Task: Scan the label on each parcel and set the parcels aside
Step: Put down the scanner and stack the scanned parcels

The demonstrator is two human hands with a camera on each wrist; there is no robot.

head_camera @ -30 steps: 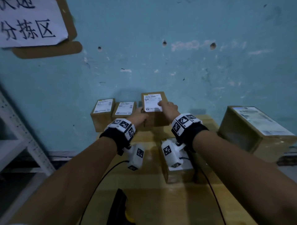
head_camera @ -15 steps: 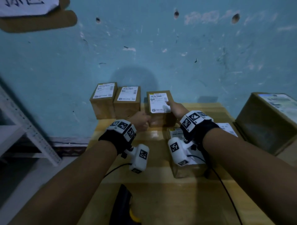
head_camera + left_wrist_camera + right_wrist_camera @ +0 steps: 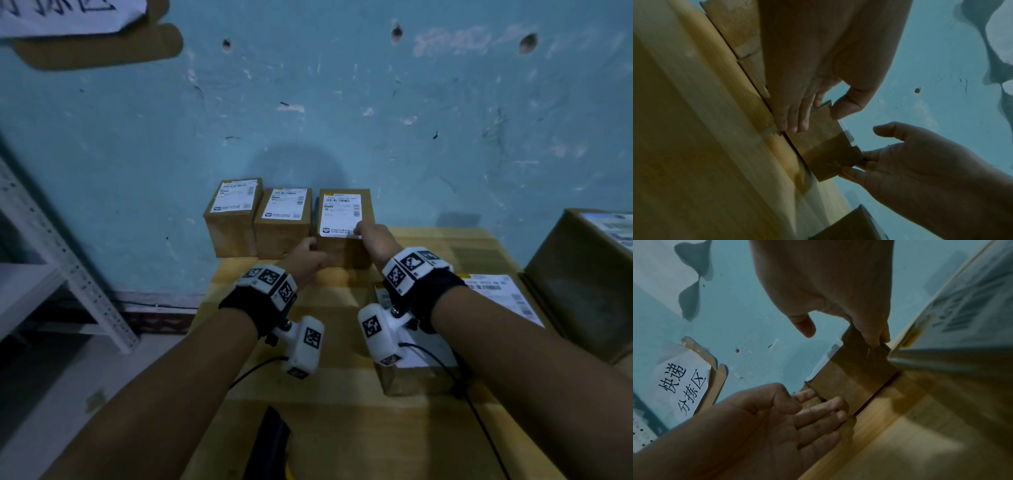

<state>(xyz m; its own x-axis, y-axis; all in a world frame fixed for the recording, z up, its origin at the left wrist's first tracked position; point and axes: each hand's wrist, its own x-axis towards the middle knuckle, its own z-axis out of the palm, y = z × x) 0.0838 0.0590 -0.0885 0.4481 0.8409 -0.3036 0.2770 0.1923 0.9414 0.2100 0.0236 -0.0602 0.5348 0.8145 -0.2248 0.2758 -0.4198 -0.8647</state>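
The parcel is sitting between both hands at the table's far edge. Left hand is touching its left side, fingers straight; right hand is gripping its right side. Risk: nudging could be toppling the neighbouring box just left of the left hand.

Matt brown cardboard parcels bearing smooth white paper labels sit on a pale, faintly glossy wooden table; behind, chipped, rough blue-painted wall and perforated grey metal shelving.
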